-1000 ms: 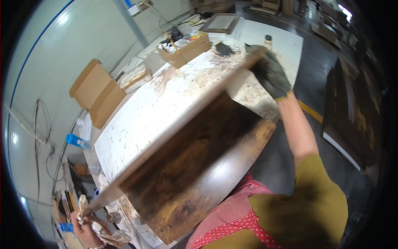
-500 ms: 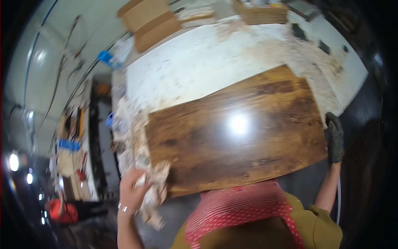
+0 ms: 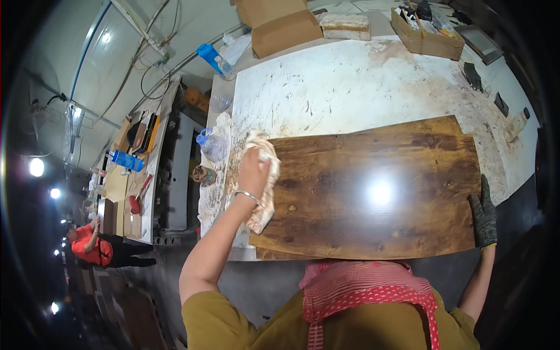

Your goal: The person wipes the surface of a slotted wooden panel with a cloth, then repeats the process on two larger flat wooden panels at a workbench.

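A brown wood-grain board (image 3: pixel 350 216) lies on the worktable, glossy under a bright light reflection. Edges of another matching board (image 3: pixel 443 123) stick out from beneath it at the top right and lower left. My bare left hand (image 3: pixel 254 172), with a bangle on the wrist, is closed on a crumpled, stained white rag (image 3: pixel 262 216) at the board's left edge. My right hand (image 3: pixel 483 219), in a dark grey knit glove, rests against the right edge with fingers stretched out and apart.
The white tabletop (image 3: pixel 326 87) is smeared brown. Beyond stand an open cardboard box (image 3: pixel 286 32) and a carton of odds and ends (image 3: pixel 426 38). Bottles, including a clear blue-topped jug (image 3: pixel 213 144), line the left side. A person in red (image 3: pixel 87 245) is at another bench.
My left hand has carried the rag up from beside the board's lower-left corner onto its left edge. The right hand stays at the right edge. The view has shifted.
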`<state>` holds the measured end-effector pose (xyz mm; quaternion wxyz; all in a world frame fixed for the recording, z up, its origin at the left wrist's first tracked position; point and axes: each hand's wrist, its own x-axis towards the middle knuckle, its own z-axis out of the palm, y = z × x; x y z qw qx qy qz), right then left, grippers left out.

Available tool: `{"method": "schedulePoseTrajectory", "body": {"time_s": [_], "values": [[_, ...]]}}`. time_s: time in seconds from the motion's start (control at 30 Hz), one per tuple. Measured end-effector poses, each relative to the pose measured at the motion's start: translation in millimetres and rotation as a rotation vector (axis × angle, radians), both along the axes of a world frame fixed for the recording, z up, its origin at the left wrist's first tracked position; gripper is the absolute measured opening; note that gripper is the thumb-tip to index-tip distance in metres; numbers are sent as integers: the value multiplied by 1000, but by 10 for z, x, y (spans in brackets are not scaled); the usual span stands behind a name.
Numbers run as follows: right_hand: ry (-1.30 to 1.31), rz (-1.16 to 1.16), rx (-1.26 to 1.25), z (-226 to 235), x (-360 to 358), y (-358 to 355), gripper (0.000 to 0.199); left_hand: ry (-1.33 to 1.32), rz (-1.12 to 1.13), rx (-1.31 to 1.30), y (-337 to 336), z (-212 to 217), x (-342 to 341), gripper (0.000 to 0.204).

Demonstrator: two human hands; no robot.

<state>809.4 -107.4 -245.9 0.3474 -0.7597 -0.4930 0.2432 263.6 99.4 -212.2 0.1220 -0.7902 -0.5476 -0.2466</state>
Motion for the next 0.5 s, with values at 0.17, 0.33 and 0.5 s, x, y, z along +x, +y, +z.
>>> {"method": "schedulePoseTrajectory", "body": {"time_s": [0.17, 0.33, 0.5], "values": [[42, 2, 41, -172, 181, 22, 61, -126, -896, -386, -784, -426, 1709, 57], [-571, 145, -236, -37, 145, -263, 51, 21, -693, -690, -417, -296, 1973, 49], [-49, -140, 163, -204, 46, -644, 45, -116, -567, -297, 704, -441, 1983, 38]]}}
